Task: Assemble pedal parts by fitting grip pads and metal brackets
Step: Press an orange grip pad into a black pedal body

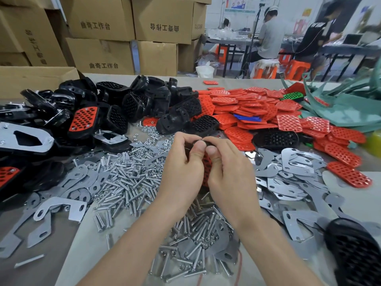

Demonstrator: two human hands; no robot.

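My left hand (183, 164) and my right hand (228, 168) meet above the middle of the table and grip one pedal between them. Its red grip pad (206, 166) shows between my thumbs, and a strip of its black body (199, 141) shows under my fingertips; the rest is hidden by my hands. Both thumbs press on the top of the pad. Loose red grip pads (257, 108) are heaped at the back right. Flat metal brackets (288, 178) lie scattered to the right, and more brackets (61, 205) lie to the left.
Silver bolts and nuts (127, 178) are piled under my hands. Black pedal bodies (132, 100) are heaped at the back left, one finished pedal with a red pad (83, 118) among them. Another black pedal (356, 252) lies front right. Cardboard boxes (103, 56) stand behind; people sit far right.
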